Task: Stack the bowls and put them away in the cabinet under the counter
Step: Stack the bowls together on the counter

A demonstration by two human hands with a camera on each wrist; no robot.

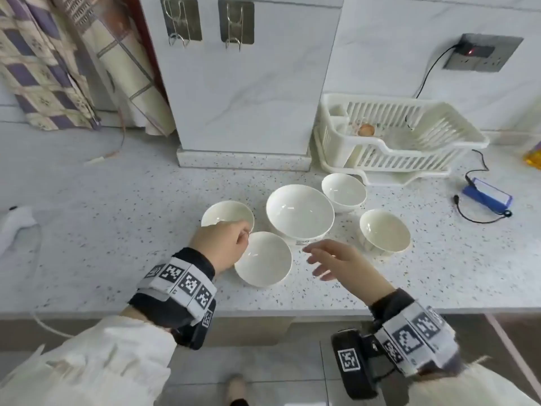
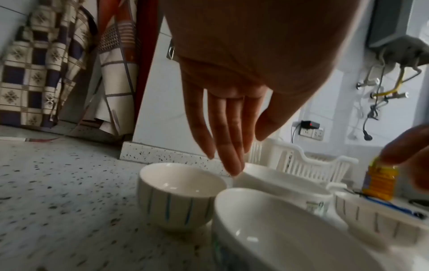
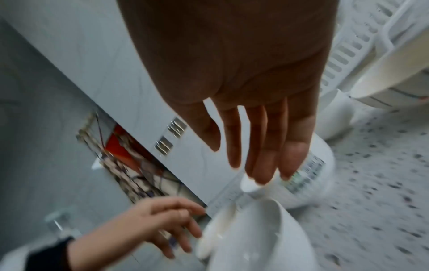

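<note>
Several white bowls stand apart on the speckled counter [image 1: 117, 230]. A large bowl [image 1: 300, 213] is in the middle, with smaller bowls at far left [image 1: 227, 213], near front [image 1: 263, 257], far right [image 1: 344, 190] and right [image 1: 385, 231]. My left hand [image 1: 228, 241] hovers over the gap between the far-left bowl [image 2: 178, 192] and the near bowl [image 2: 290, 238], fingers [image 2: 230, 146] straight and pointing down, holding nothing. My right hand [image 1: 328, 259] hovers open just right of the near bowl [image 3: 255, 238], fingers [image 3: 262, 146] spread towards the large bowl [image 3: 308, 174].
A white dish rack [image 1: 409, 136] stands behind the bowls at the right. A blue power bank [image 1: 487, 196] with a black cable lies further right. A tiled column [image 1: 248, 83] rises behind the bowls. The cabinet front [image 1: 263, 329] shows below the counter edge.
</note>
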